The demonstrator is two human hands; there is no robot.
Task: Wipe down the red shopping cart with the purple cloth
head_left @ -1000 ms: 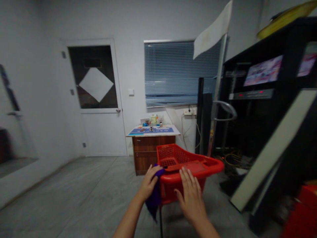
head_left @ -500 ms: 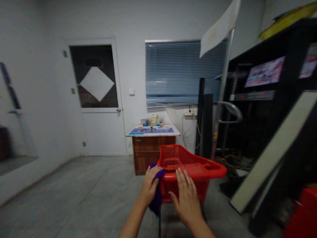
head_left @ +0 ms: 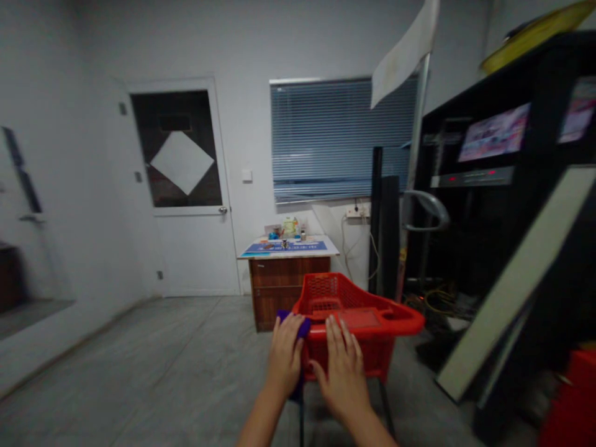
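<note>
A red plastic shopping cart (head_left: pixel 358 320) with a perforated basket stands right in front of me. A purple cloth (head_left: pixel 303 328) hangs over the left end of its near rim. My left hand (head_left: pixel 286 354) lies on the cloth, its fingers over the rim; whether they grip the cloth is hard to make out. My right hand (head_left: pixel 343 369) rests on the near rim with its fingers stretched out and its thumb apart, holding nothing.
A wooden cabinet (head_left: pixel 279 276) with small items on top stands beyond the cart. At the right are a leaning pale board (head_left: pixel 516 285), a black rack (head_left: pixel 542 155) and a red object (head_left: pixel 570 397). A white door (head_left: pixel 195 254) is at the back left.
My left hand has shifted slightly right and covers more of the hanging purple cloth. My right hand has moved a little left along the rim.
</note>
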